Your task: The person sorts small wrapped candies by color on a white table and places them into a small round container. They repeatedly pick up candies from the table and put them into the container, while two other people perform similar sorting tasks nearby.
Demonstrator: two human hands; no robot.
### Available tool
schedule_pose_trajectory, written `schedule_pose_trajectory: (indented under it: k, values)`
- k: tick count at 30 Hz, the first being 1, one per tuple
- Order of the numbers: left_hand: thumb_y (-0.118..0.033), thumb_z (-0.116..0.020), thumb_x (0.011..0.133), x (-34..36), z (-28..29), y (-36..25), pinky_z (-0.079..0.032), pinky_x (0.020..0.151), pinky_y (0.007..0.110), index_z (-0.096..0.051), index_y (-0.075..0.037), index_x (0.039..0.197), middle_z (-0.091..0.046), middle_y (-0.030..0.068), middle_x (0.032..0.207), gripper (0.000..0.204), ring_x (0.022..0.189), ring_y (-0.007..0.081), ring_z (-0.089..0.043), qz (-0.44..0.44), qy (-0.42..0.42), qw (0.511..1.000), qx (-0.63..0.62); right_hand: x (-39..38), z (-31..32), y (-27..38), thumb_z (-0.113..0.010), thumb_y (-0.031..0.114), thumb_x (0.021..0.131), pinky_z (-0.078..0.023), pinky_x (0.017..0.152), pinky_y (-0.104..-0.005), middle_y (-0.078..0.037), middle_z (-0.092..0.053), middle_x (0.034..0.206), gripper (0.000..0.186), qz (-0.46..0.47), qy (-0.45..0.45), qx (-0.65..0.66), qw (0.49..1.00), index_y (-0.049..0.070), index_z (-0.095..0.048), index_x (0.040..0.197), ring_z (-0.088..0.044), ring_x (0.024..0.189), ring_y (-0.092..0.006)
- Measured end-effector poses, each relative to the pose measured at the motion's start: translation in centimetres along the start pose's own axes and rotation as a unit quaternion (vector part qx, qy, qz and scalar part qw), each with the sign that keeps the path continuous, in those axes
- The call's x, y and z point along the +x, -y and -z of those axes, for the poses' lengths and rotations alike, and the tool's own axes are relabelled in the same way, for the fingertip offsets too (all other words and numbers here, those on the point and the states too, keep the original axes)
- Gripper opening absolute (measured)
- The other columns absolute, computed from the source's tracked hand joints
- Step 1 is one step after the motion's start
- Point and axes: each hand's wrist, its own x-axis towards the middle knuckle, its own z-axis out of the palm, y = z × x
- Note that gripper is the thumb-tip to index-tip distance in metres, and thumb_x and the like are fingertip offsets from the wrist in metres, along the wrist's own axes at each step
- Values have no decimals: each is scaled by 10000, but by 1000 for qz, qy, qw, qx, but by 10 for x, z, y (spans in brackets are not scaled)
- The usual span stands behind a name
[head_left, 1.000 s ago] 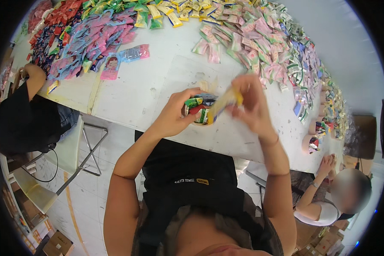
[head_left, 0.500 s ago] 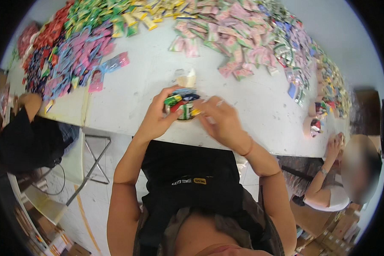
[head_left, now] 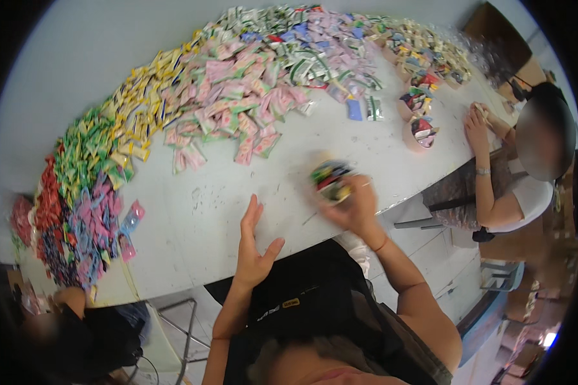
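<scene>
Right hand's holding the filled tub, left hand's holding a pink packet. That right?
Not quite: the left hand is open with nothing in it, as the head view shows. The rest stands: the right hand holds the filled tub.

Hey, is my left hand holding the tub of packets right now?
No, the left hand is open and apart from the tub, which the right hand grips.

Your left hand (head_left: 258, 255) open, fingers (head_left: 248, 221) extended forward, thumb (head_left: 273, 249) splayed, left forearm (head_left: 232, 314) rising from below; your right hand (head_left: 358, 208), farther forward, curled in a grip, right elbow (head_left: 419, 295) bent
</scene>
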Motion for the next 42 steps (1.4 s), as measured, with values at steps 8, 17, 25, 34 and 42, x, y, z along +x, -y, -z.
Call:
schedule_pose_trajectory:
  k: [8, 17, 25, 34, 42]
  values:
    - [-45, -611, 896, -10, -3, 14, -323, 1128, 420, -477, 27, 1368, -398, 189, 1501, 496, 1343, 291, -460, 16, -9, 1000, 20, 17, 89, -135, -866, 229, 724, -504, 759, -360, -156, -602, 1040, 640, -236, -91, -108, 962, 11, -549, 1236, -609, 894, -277]
    - [-38, -641, 882, -4, -14, 10, -342, 1120, 408, -616, 0, 1185, -522, 186, 1385, 306, 1332, 298, -469, 1, -61, 998, 27, 97, 44, -146, -810, 155, 783, -521, 822, -380, -130, -649, 1012, 384, -25, -166, -112, 980, 46, -655, 1117, -614, 973, -307]
    - [-37, -653, 881, -3, -18, 0, -368, 1092, 396, -628, -22, 1178, -552, 170, 1368, 298, 1288, 289, -507, -6, -55, 995, 85, 163, -58, -154, -749, 179, 759, -507, 744, -441, -141, -676, 915, 347, -85, 46, -147, 984, 54, -667, 1071, -633, 918, -337]
    - [-48, -669, 873, -1, -16, -1, -391, 1074, 402, -634, -28, 1177, -558, 166, 1369, 307, 1276, 298, -521, -3, -56, 995, 81, 172, -54, -194, -739, 241, 732, -515, 726, -402, -160, -680, 849, 346, -141, 164, -60, 974, 13, -677, 984, -662, 808, -302]
    - [-48, -675, 866, -2, -15, 0, -392, 1078, 413, -638, -40, 1173, -554, 171, 1376, 310, 1281, 309, -520, -21, -54, 995, 86, 198, -38, -194, -780, 387, 781, -518, 746, -435, -222, -683, 926, 537, -226, 45, -3, 973, 1, -526, 1053, -677, 866, -346]
